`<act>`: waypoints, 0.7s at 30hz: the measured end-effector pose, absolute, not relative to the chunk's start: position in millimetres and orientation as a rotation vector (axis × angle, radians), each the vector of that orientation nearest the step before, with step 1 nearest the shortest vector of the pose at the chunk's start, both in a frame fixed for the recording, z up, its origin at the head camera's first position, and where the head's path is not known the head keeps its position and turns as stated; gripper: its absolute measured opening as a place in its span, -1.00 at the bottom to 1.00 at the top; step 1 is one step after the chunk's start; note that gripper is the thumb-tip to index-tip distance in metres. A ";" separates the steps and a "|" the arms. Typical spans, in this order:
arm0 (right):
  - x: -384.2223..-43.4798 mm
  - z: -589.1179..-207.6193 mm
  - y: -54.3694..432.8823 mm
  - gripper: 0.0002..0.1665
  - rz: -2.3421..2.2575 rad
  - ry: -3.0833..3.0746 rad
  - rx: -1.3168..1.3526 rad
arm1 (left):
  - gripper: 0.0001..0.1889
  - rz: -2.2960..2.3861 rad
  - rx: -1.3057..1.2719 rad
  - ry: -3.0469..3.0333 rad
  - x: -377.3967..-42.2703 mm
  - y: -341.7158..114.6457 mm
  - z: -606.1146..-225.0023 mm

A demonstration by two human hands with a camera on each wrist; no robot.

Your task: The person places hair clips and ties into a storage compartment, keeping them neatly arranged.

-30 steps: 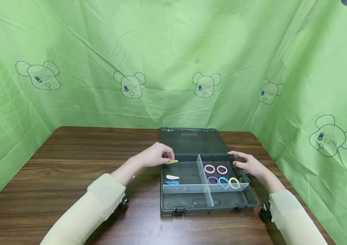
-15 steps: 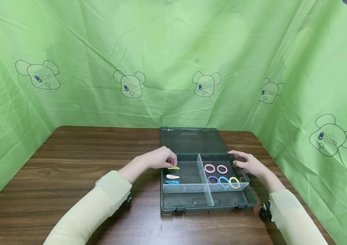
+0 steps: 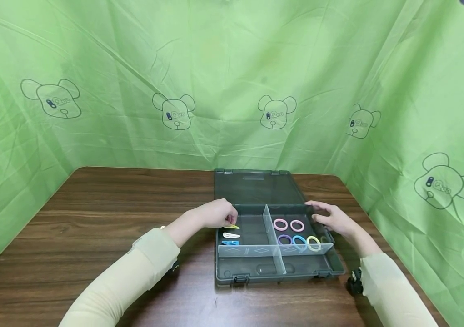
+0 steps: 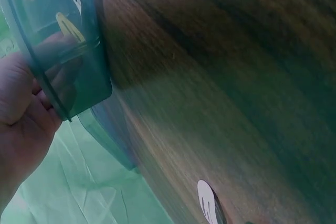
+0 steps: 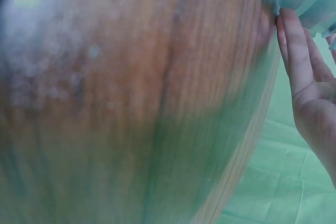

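Observation:
A translucent dark grey divided box (image 3: 250, 279) lies with its lid folded back. My left hand (image 3: 219, 213) reaches over its left wall and pinches a yellow snap hair clip (image 3: 232, 226) low inside the back left compartment. Through the box wall in the left wrist view, the yellow clip (image 4: 69, 27) shows at the fingertips. Just in front of it lie a white hair clip (image 3: 231, 235) and a blue hair clip (image 3: 230, 243). My right hand (image 3: 334, 220) rests against the box's right back edge, its fingers (image 5: 296, 51) fairly straight.
Pink, purple, blue and yellow hair ties (image 3: 285, 239) lie in the back right compartment. Clear dividers (image 3: 270, 229) stand between the compartments. Another pale hair clip (image 4: 207, 200) lies on the wooden table (image 3: 92, 227), left of the box. Green curtain (image 3: 223, 68) surrounds the table's back and sides.
My left hand has moved toward the front and slightly right with the yellow hair clip, lowering it behind the white one. My right hand has stayed in place.

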State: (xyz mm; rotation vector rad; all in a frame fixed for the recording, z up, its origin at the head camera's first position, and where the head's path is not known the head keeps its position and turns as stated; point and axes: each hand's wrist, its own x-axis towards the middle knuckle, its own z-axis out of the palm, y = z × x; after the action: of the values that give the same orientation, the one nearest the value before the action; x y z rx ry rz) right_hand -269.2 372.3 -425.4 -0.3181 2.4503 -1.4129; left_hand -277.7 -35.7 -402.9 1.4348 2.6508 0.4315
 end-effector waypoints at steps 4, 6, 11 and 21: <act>-268.8 -424.8 372.0 -0.43 -1.416 2.442 -0.311 | -0.88 0.367 1.401 2.703 -274.4 -32.8 -402.7; -268.6 -424.8 372.3 -0.43 -1.409 2.446 -0.307 | -0.89 0.330 1.367 2.728 -272.3 -31.2 -401.4; -268.4 -425.0 372.9 -0.42 -1.412 2.443 -0.305 | -0.91 0.282 1.287 2.771 -270.3 -28.4 -402.1; -267.6 -426.0 372.2 -0.42 -1.395 2.474 -0.315 | -0.92 0.366 1.242 2.763 -267.9 -30.1 -402.1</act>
State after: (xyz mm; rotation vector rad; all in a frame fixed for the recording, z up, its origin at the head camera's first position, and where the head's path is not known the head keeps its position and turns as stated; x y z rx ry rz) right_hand -267.6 372.2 -426.0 -0.3154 2.4735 -1.3950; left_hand -267.9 -30.1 -402.1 1.2417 2.7626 0.3658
